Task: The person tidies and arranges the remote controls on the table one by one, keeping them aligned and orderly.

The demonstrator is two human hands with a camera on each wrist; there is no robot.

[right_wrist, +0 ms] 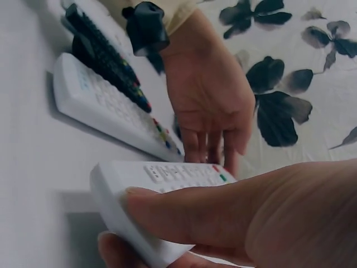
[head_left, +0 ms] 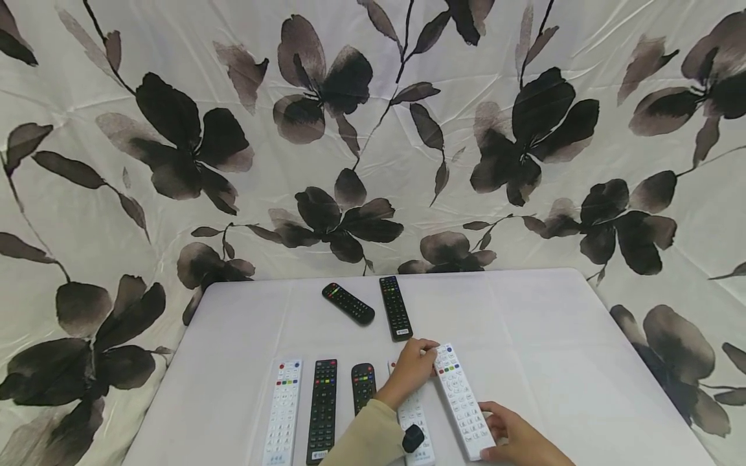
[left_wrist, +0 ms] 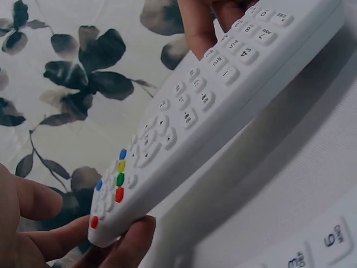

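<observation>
A white remote control [head_left: 463,401] with coloured buttons is held slightly raised and tilted above the white tabletop, between both hands. My left hand [head_left: 414,369] holds its far end, the one with the red and blue buttons; in the left wrist view, fingertips [left_wrist: 136,237] touch that end from below and beside it. Around the near end my right hand [head_left: 515,437] grips, its thumb [right_wrist: 162,209] on the top face and fingers underneath. Just left of it lies another white remote [head_left: 416,424], partly hidden under my left forearm.
Left of my forearm lie a small black remote [head_left: 364,385], a long black remote [head_left: 322,411] and a white remote [head_left: 282,411], in a row. Farther back are a slanted black remote [head_left: 348,304] and another black remote [head_left: 395,309]. A floral cloth [head_left: 443,149] hangs behind the table [head_left: 553,336].
</observation>
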